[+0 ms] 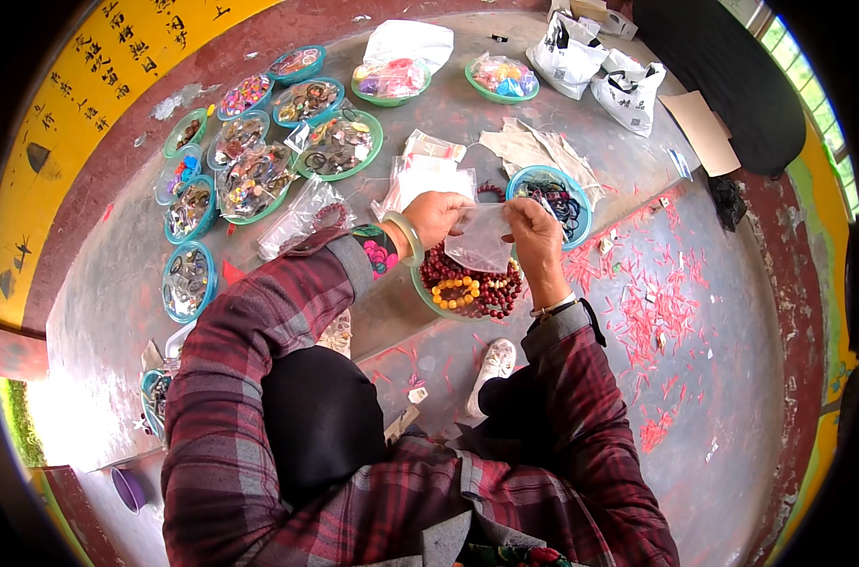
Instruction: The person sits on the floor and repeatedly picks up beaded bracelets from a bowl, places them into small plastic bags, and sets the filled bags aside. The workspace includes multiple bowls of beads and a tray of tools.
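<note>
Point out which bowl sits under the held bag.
The bowl of dark red beads under the clear bag, with the yellow string; the blue bowl beside it holds dark cords.

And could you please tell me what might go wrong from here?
The thin clear bag, pinched near its top by the left hand and right hand, could slip or tear if pulled too hard. Below it, the dark red beads lie heaped with the yellow beads, so strands might tangle if one is lifted.
</note>
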{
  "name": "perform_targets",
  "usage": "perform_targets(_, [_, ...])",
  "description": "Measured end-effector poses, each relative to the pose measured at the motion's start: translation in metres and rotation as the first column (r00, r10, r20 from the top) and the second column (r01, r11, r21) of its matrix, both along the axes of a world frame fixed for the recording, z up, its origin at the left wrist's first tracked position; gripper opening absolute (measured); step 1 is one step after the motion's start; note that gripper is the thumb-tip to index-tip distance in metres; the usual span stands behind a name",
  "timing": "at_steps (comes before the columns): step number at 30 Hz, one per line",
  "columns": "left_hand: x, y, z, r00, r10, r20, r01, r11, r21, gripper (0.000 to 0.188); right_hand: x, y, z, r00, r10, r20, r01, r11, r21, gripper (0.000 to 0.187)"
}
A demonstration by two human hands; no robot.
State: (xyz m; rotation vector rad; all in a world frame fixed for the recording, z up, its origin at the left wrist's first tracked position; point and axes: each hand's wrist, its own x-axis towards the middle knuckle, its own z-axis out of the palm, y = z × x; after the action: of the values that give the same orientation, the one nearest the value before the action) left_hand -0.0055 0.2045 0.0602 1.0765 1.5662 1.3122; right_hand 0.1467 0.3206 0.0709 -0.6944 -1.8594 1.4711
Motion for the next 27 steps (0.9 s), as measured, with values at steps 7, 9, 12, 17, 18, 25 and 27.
perform_targets(7, [-0.006,0.005,0.009,0.976,0.005,-0.217,0.011,0.997,0.072,0.022,0.003,0.013,-0.011,0.999,-0.007,-0.047,0.015,0.983,0.182,0.013])
perform_targets(9, [-0.003,0.004,0.015,0.962,0.043,-0.271,-0.028,0.998,0.059,0.021,0.007,0.018,-0.013,0.999,-0.021,-0.035,0.030,0.961,0.275,0.018])
perform_targets(12, [-0.001,-0.006,0.024,0.922,0.084,-0.378,-0.073,0.996,0.044,0.021,0.006,0.001,0.017,0.973,-0.196,-0.122,0.231,0.785,0.575,0.030])
perform_targets(17, [0.008,-0.010,0.028,0.794,0.048,-0.606,0.017,0.995,0.100,0.019,0.008,-0.030,0.031,0.999,-0.008,-0.034,0.026,0.819,0.574,0.043])
perform_targets(18, [0.011,-0.010,0.028,0.764,0.037,-0.644,0.041,0.993,0.106,0.018,0.008,-0.034,0.027,0.999,0.021,0.040,-0.040,0.820,0.571,0.044])
perform_targets(25, [0.016,-0.020,0.039,0.733,-0.021,-0.680,0.107,0.991,0.085,0.019,0.009,-0.030,0.011,0.981,0.107,0.160,-0.157,0.926,0.343,0.012])
perform_targets(27, [0.011,-0.022,0.041,0.732,-0.031,-0.681,0.097,0.993,0.060,0.019,0.011,-0.028,0.010,0.966,0.144,0.213,-0.201,0.939,0.280,0.013])
